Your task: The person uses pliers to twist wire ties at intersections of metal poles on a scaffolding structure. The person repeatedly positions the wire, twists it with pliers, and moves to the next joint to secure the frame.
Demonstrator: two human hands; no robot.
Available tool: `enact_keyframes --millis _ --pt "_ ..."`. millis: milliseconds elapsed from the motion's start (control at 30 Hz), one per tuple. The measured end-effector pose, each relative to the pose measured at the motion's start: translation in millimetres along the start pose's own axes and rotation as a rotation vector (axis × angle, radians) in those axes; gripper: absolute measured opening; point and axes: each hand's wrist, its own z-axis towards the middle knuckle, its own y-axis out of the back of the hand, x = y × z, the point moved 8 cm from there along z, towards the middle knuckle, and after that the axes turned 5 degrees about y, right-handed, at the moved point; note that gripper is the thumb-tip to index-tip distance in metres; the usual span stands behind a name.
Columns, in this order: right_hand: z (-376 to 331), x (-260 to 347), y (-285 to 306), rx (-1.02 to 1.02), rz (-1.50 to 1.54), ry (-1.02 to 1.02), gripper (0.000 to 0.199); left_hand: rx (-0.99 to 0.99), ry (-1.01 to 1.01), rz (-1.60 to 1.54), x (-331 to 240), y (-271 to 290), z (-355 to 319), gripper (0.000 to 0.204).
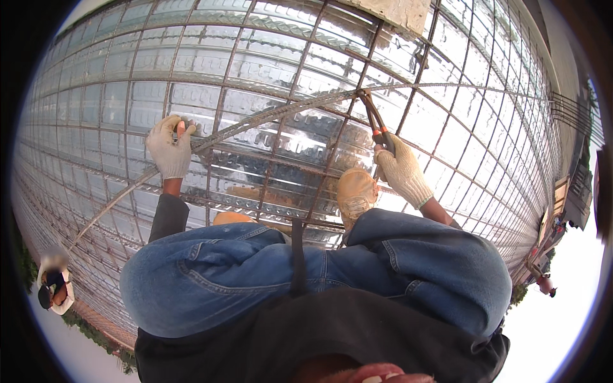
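Observation:
My right hand (pixel 405 170), in a pale knit glove, is closed round the orange-and-black grips of a pair of pincers (pixel 381 127). The pincers' jaws touch a crossing of the rebar mesh (pixel 273 152), beside a long, thicker ribbed bar (pixel 271 116) that lies slantwise over it. My left hand (pixel 168 150), gloved too, is just above that bar, further left. Its thumb and fingers curl toward each other, with bare fingertips showing; whatever they may pinch is too small to make out.
Shiny ribbed metal decking (pixel 246 165) lies under the mesh. I squat on it, one tan boot (pixel 356 195) between the bars. A board (pixel 399 14) sits at the far edge. Another person (pixel 56 284) is at the lower left, and a distant one (pixel 546 285) at the right. Bar ends (pixel 578 118) stick out right.

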Motion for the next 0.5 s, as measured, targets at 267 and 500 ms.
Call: enact_keyframes --millis 267,500 --pt "-18.4 5.0 -21.5 0.046 0.062 0.048 0.035 0.031 0.026 -0.061 4.0 -1.4 -0.3 0.029" --pt "-48.2 13.7 -61.3 0.282 -0.117 0.17 0.042 0.045 -0.033 -0.039 -10.4 0.4 5.1 0.024"
